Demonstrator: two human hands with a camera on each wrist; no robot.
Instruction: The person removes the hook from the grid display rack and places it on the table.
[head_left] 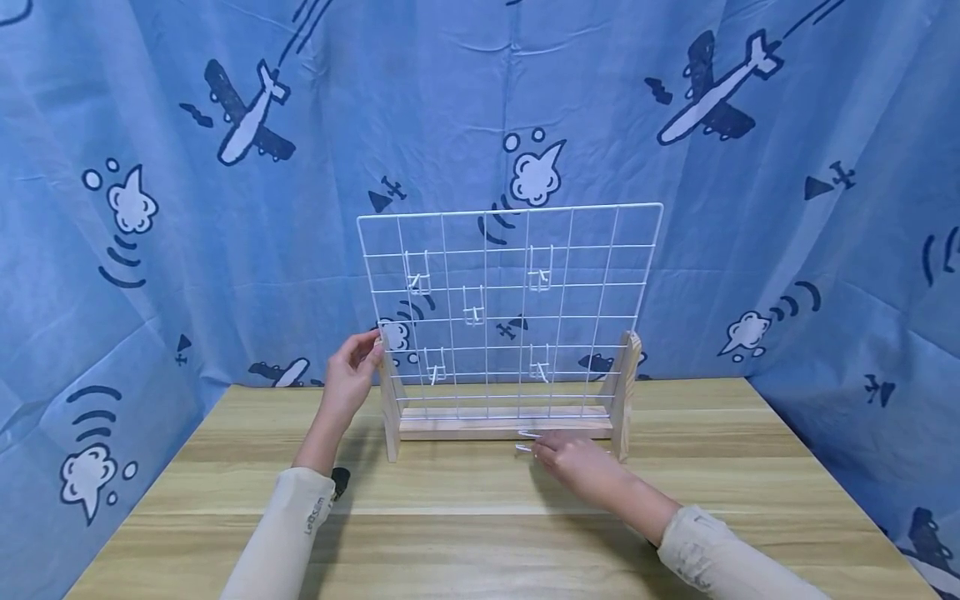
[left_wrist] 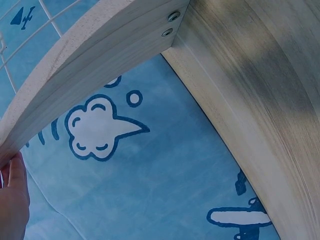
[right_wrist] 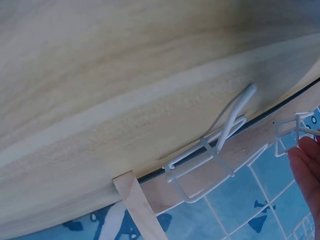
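A white wire grid panel (head_left: 506, 283) stands upright in a wooden stand (head_left: 495, 429), with several white wire hooks (head_left: 540, 367) hung on it. At the top of the stand's left upright (left_wrist: 95, 65), my left hand (head_left: 348, 379) pinches the wood between thumb and fingers. Low in front of the base bar, my right hand (head_left: 581, 467) pinches a white wire hook (right_wrist: 286, 131); its white ends show beyond the fingertips. Another white hook (right_wrist: 207, 157) appears larger in the right wrist view, beside the hand; what supports it I cannot tell.
The stand rests on a wood-grain table (head_left: 442, 542). Behind it and along both sides hangs a blue curtain (head_left: 420, 92) printed with planes and clouds. The right upright (head_left: 626, 392) rises beyond my right hand.
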